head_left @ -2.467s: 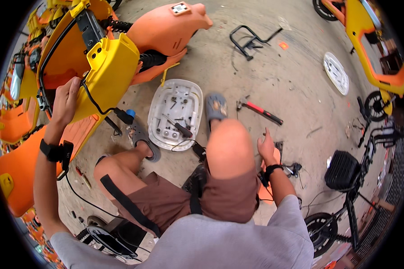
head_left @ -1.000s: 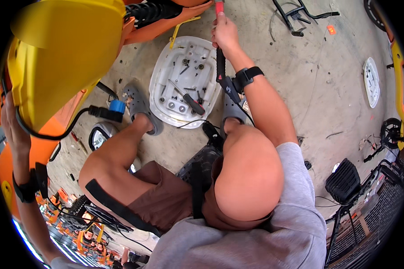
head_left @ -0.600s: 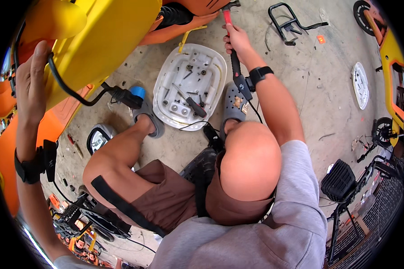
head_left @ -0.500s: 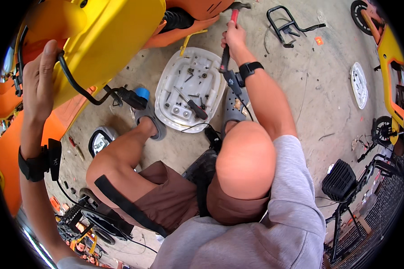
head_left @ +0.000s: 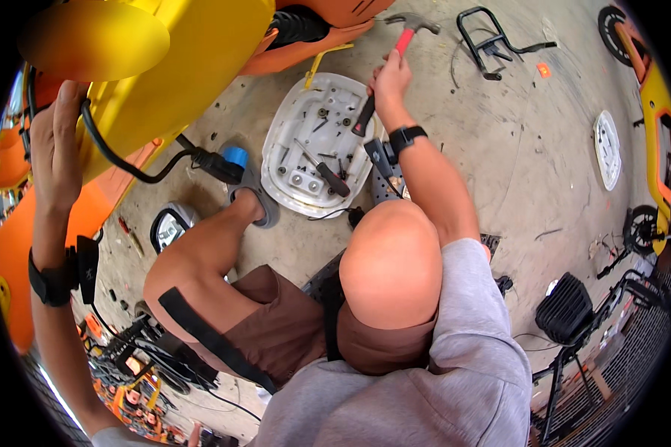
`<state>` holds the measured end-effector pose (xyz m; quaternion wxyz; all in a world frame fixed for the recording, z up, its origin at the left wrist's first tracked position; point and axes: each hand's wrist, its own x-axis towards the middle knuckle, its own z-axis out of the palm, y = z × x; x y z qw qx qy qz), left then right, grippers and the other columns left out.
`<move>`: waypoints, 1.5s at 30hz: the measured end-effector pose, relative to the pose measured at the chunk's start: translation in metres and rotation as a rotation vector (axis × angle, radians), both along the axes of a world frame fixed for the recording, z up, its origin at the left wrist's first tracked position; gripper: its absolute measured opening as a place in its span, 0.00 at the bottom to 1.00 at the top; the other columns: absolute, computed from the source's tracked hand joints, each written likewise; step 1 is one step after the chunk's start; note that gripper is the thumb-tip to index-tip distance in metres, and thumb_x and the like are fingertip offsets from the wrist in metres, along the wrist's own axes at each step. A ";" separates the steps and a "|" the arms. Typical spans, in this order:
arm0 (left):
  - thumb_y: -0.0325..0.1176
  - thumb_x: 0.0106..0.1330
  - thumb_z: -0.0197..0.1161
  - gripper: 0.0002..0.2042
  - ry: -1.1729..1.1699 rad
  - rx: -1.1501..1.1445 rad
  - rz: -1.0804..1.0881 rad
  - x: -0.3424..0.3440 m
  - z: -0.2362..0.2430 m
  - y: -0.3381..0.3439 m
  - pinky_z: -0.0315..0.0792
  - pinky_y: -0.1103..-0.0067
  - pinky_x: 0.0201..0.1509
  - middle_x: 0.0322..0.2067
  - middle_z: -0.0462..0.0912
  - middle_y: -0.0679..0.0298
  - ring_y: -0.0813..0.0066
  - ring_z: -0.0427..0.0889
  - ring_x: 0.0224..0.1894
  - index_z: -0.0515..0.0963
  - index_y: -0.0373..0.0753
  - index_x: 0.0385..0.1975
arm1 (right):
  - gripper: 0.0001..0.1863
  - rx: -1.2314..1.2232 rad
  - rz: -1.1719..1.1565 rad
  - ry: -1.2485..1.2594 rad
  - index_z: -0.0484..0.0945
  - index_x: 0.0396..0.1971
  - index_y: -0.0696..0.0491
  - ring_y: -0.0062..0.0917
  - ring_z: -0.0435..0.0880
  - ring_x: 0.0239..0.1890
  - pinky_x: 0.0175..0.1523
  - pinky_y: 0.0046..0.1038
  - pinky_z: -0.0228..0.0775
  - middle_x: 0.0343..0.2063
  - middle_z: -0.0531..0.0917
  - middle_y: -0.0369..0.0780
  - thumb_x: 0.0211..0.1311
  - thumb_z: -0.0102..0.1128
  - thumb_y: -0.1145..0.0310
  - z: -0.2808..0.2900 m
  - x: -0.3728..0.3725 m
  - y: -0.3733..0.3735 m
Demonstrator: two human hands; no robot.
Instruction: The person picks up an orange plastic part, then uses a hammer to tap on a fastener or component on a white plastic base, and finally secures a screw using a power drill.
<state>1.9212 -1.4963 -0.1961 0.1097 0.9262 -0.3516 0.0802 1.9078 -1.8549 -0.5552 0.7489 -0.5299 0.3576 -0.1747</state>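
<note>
My right hand (head_left: 392,80) is closed around the handle of a claw hammer (head_left: 403,41), red near its metal head and black at the grip. The hammer is held above the right side of a white plastic tray-like cover (head_left: 279,153). In that cover lie a black-handled screwdriver (head_left: 332,179), several screws and small metal parts. At the upper left, my left hand (head_left: 56,156) grips the edge of a large yellow body panel (head_left: 194,67), beside a curved black tube (head_left: 115,153). Most of its fingertips are hidden.
Orange bodywork (head_left: 328,41) adjoins the yellow panel. A mirror (head_left: 173,226) lies by my left leg, near a blue cylindrical piece (head_left: 235,156). A black metal frame (head_left: 492,41) and a second white cover (head_left: 608,149) lie to the right, with a black basket (head_left: 565,307) nearer me.
The hammer has swung so its head shows more fully, and my right hand has lowered slightly. The whole view has shifted a little. My left hand stays at the panel.
</note>
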 end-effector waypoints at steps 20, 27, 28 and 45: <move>0.49 0.76 0.38 0.27 0.181 0.024 0.184 -0.002 0.006 0.000 0.65 0.80 0.40 0.27 0.75 0.59 0.74 0.70 0.29 0.72 0.25 0.40 | 0.11 -1.428 0.556 -0.400 0.68 0.33 0.54 0.42 0.78 0.28 0.32 0.42 0.70 0.28 0.75 0.43 0.60 0.59 0.65 -0.002 -0.005 0.054; 0.43 0.75 0.39 0.23 -0.043 0.147 -0.170 0.018 0.000 0.043 0.65 0.79 0.54 0.43 0.81 0.52 0.67 0.79 0.43 0.68 0.31 0.57 | 0.17 -1.184 0.730 -0.062 0.68 0.34 0.58 0.52 0.80 0.27 0.32 0.49 0.71 0.28 0.80 0.53 0.67 0.50 0.57 0.023 -0.015 0.074; 0.43 0.75 0.39 0.22 0.003 0.131 -0.064 0.020 -0.003 0.046 0.65 0.79 0.55 0.44 0.80 0.52 0.66 0.79 0.44 0.68 0.31 0.58 | 0.18 -1.173 0.757 -0.024 0.68 0.34 0.58 0.53 0.80 0.27 0.32 0.50 0.71 0.28 0.81 0.55 0.67 0.49 0.56 0.028 -0.017 0.075; 0.46 0.73 0.43 0.26 -0.070 -0.117 0.195 -0.031 0.006 -0.050 0.65 0.67 0.25 0.15 0.69 0.45 0.49 0.70 0.17 0.71 0.29 0.19 | 0.21 -1.359 1.013 0.293 0.70 0.40 0.58 0.54 0.80 0.36 0.43 0.50 0.71 0.31 0.82 0.56 0.69 0.43 0.53 0.126 -0.078 0.026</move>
